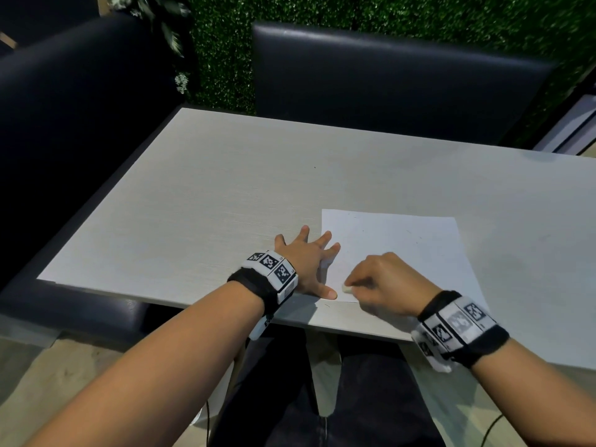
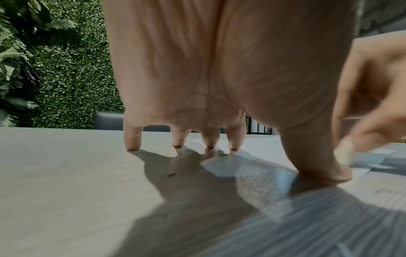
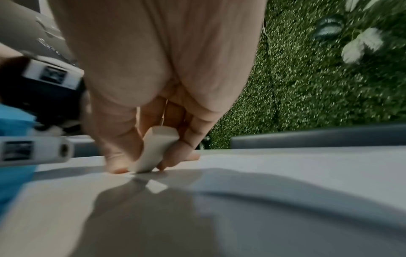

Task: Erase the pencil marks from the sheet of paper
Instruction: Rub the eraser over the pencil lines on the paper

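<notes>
A white sheet of paper [image 1: 400, 250] lies on the pale table [image 1: 200, 195] near its front edge. My left hand [image 1: 306, 258] lies flat with fingers spread, its thumb and two fingertips pressing the sheet's left edge [image 2: 259, 167]. My right hand [image 1: 383, 282] pinches a small white eraser [image 1: 346, 289] between thumb and fingers, its tip touching the paper's near left corner. In the right wrist view the eraser [image 3: 153, 149] stands tilted on the sheet [image 3: 307, 200]. Only faint specks show on the paper.
Two dark padded chairs [image 1: 387, 82] stand behind and to the left of the table [image 2: 54, 182]. A green hedge wall [image 1: 290, 11] rises beyond them. My legs in dark trousers [image 1: 371, 398] are under the front edge.
</notes>
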### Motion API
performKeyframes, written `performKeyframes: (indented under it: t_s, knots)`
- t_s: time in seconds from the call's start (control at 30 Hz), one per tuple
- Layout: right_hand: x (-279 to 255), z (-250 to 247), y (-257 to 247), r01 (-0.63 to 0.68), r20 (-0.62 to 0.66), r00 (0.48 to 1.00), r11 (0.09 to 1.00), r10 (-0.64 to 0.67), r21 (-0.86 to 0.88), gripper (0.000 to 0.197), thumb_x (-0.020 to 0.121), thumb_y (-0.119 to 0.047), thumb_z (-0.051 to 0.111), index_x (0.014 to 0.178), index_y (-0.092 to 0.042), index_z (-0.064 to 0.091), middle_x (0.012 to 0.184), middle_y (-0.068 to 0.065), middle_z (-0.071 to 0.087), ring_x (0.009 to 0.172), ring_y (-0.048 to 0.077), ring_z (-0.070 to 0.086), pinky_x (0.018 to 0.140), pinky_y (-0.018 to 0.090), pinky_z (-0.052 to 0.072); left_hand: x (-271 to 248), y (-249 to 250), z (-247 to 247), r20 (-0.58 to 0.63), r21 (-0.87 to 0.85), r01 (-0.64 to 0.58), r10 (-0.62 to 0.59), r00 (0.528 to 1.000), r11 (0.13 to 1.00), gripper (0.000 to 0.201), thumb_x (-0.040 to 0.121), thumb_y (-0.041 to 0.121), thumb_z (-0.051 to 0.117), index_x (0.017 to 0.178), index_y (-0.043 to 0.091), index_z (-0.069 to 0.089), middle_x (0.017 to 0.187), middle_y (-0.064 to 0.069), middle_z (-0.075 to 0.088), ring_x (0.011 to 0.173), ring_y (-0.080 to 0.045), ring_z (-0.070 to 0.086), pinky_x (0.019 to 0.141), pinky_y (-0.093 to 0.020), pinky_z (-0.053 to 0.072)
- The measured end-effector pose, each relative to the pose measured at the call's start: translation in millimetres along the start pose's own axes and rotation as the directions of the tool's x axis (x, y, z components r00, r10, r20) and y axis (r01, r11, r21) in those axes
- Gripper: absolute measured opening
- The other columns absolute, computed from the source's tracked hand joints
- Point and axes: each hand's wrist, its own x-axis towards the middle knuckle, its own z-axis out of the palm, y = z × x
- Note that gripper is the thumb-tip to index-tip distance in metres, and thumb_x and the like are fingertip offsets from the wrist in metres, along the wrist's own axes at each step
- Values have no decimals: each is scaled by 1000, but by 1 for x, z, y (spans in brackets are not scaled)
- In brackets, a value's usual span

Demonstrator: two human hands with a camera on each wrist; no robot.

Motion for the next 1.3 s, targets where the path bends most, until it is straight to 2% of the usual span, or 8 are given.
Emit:
performKeyframes:
  t_s: [0.17,0.27,0.4,0.53,0.73,0.9,1.1,1.3]
  knots:
    - [4,-2,2,-7,-23,1000,998,9,59,19,91,-31,69,106,-26,80,102,-10,78,89,1,63,84,20,49,0,0,-1,0,7,-2,2,1000,1000,112,80,81,61,163,40,-2,171,13,-11,157,-36,-12,113,-77,15]
    - [26,-10,11,-72,-101,991,993,82,97,18,93,-37,69,101,-27,81,96,-10,79,86,4,68,86,27,56,-2,2,-2,-4,3,3,-3,1000,1000,111,81,80,62,163,40,-1,171,13,-10,157,-36,-11,113,-76,15]
    - [12,-5,6,-47,-40,998,998,49,46,19,91,-33,68,102,-25,81,98,-10,77,87,4,66,85,30,55,-2,2,-2,-1,-5,6,-6,1000,1000,112,80,80,62,163,40,-2,171,13,-11,157,-35,-13,114,-76,13]
    - [-4,-3,4,30,64,997,999,-31,24,21,89,-32,70,107,-26,80,104,-12,76,90,1,62,88,23,51,-2,1,-2,4,-8,0,0,1000,1000,111,81,80,61,163,40,-2,171,13,-12,157,-35,-13,114,-77,13]
    - [23,-10,19,-78,-92,992,995,83,65,19,93,-32,68,107,-28,80,105,-11,77,88,-1,62,83,18,48,-5,2,-5,18,-14,10,-10,1000,1000,110,82,78,62,163,40,-3,171,13,-12,157,-34,-14,115,-76,12]
    - [-7,-5,10,5,62,998,999,-7,36,20,89,-27,70,106,-26,80,95,-17,73,77,-8,55,75,6,37,-3,2,-4,19,0,4,-4,1000,1000,111,81,79,62,163,39,-3,171,13,-12,157,-34,-14,114,-76,14]
    - [20,-13,25,-43,-89,995,995,51,86,18,92,-31,68,105,-28,80,102,-11,78,90,2,67,82,16,46,-4,2,-4,12,-3,4,-4,1000,1000,111,81,79,62,163,39,-2,171,13,-11,157,-34,-12,114,-75,14]
    - [-8,-5,11,17,65,998,1000,-18,22,23,90,-31,67,109,-25,79,105,-11,75,87,-1,57,84,21,48,-2,2,-4,8,-8,6,-6,1000,1000,111,81,79,62,163,40,-2,171,15,-10,157,-33,-12,114,-75,15]
